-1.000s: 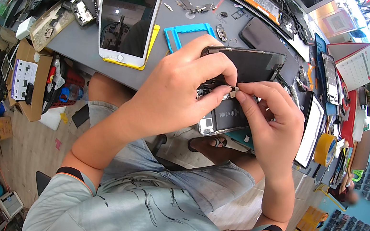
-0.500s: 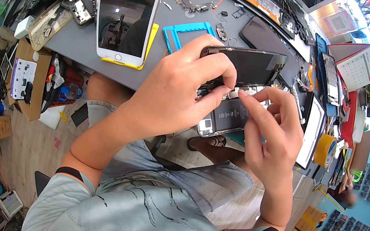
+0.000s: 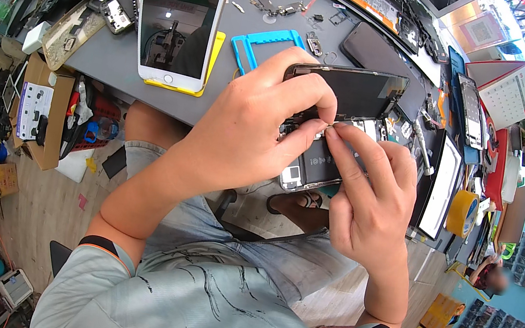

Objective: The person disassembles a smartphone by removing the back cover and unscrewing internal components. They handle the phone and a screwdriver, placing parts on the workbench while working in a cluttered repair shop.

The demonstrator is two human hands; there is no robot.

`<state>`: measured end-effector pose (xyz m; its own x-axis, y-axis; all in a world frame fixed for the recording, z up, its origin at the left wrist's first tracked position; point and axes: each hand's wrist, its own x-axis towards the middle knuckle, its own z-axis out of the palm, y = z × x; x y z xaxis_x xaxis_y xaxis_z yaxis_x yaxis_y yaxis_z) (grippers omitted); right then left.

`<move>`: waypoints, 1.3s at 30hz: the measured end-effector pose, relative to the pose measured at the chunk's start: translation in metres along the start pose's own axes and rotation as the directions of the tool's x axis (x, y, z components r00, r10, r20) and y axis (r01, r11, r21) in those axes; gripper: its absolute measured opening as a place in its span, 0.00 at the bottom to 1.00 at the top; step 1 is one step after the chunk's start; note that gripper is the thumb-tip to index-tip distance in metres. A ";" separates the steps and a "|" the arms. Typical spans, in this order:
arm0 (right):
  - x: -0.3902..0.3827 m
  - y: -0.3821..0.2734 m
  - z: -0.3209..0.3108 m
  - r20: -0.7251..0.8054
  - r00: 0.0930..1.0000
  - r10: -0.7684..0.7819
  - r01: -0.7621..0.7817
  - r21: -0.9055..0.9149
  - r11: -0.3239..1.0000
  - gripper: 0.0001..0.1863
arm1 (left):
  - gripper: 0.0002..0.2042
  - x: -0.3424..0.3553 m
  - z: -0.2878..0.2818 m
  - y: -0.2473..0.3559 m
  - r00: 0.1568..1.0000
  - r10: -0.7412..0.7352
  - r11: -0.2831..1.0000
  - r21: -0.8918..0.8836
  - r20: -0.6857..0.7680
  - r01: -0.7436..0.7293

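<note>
The opened smartphone is between the 2 hands, its lower end jutting past the near edge of the grey surface, above the lap, probably so both wrists can work unsupported and close in. The left hand grasps the smartphone's left side, thumb and index finger drawn together at the seam; its other fingers are hidden, perhaps steadying the screen assembly from behind. That panel leans up from the body, seemingly to expose the black battery and inner parts while sparing any cable.

The right hand brings 2 fingertips together right beside the left thumb; whether they pinch anything is too small to tell. Meeting there suggests 1 tiny part needs steadying from both sides.

A white-framed tablet on a yellow plate and a blue plastic frame lie aside, likely leaving elbow room.
</note>
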<state>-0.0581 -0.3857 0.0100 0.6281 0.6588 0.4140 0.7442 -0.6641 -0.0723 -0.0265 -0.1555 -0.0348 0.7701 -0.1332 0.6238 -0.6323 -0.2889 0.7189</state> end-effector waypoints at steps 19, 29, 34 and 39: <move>-0.005 -0.002 0.001 -0.023 1.000 0.020 -0.019 0.050 0.999 0.35 | 0.12 0.002 0.002 0.001 1.000 0.005 1.000 0.031 -0.006 -0.005; -0.011 -0.015 0.005 -0.021 0.992 0.124 -0.124 0.030 0.992 0.37 | 0.13 0.004 0.003 0.004 1.000 0.013 0.986 0.169 0.022 -0.016; -0.013 -0.017 0.011 -0.104 0.986 0.129 -0.121 0.084 0.989 0.35 | 0.11 0.006 0.001 0.013 0.995 -0.102 0.975 0.200 0.024 0.095; -0.019 -0.014 0.014 -0.192 0.977 0.096 -0.079 0.094 0.992 0.31 | 0.13 0.006 0.004 0.011 0.996 -0.082 0.982 0.172 0.030 0.075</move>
<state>-0.0772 -0.3840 -0.0091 0.6412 0.5120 0.5715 0.7104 -0.6777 -0.1899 -0.0285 -0.1631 -0.0242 0.8214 -0.1371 0.5536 -0.5484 -0.4567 0.7005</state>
